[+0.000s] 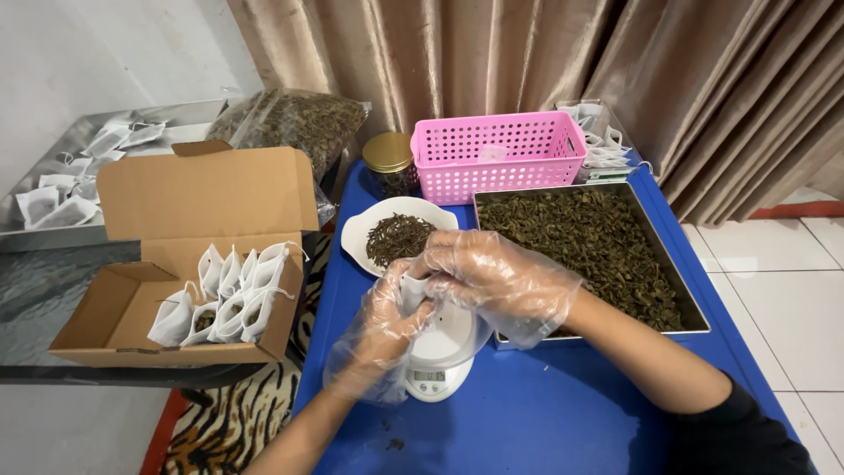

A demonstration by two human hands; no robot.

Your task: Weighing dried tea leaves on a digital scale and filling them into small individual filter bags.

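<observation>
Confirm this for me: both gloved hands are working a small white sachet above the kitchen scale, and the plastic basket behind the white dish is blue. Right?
Not quite. The head view shows the basket is pink; blue is the table under it. The rest holds: the left hand and right hand, both in clear gloves, work a small white sachet above the scale, and the basket stands behind the white dish.

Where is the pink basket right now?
In the head view, the pink basket sits at the far end of the blue table, just behind the metal tray of dried leaves and right of the gold-lidded jar.
</observation>
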